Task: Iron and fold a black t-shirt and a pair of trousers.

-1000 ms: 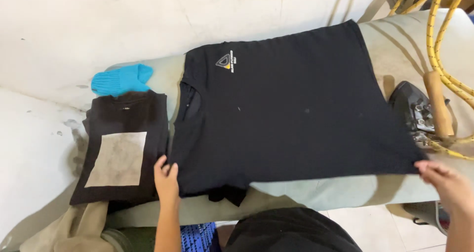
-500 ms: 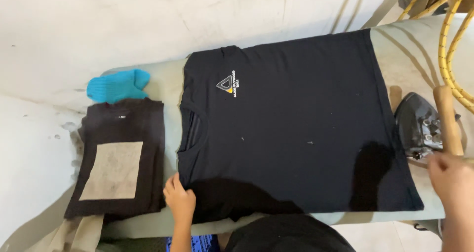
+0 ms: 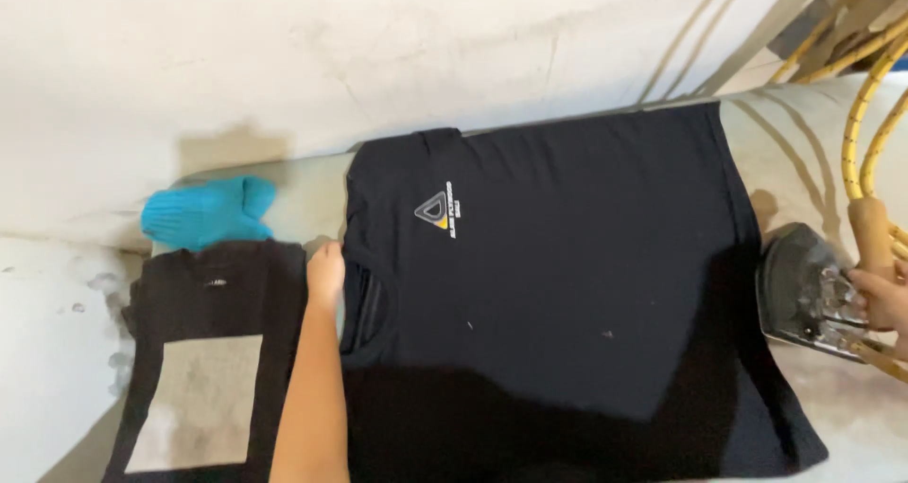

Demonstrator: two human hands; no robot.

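Pale, stained plaster wall (image 3: 284, 57) runs behind a padded, off-white ironing surface (image 3: 794, 142). Yellow hoses (image 3: 865, 114) hang in loops at the upper right corner. Lighting is soft and even, with a dark shadow cast across the near edge

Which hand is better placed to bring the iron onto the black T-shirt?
Right. The right hand is already on the iron, which lies beside the black T-shirt. The left hand rests at the shirt's collar edge, on the far side from the iron.
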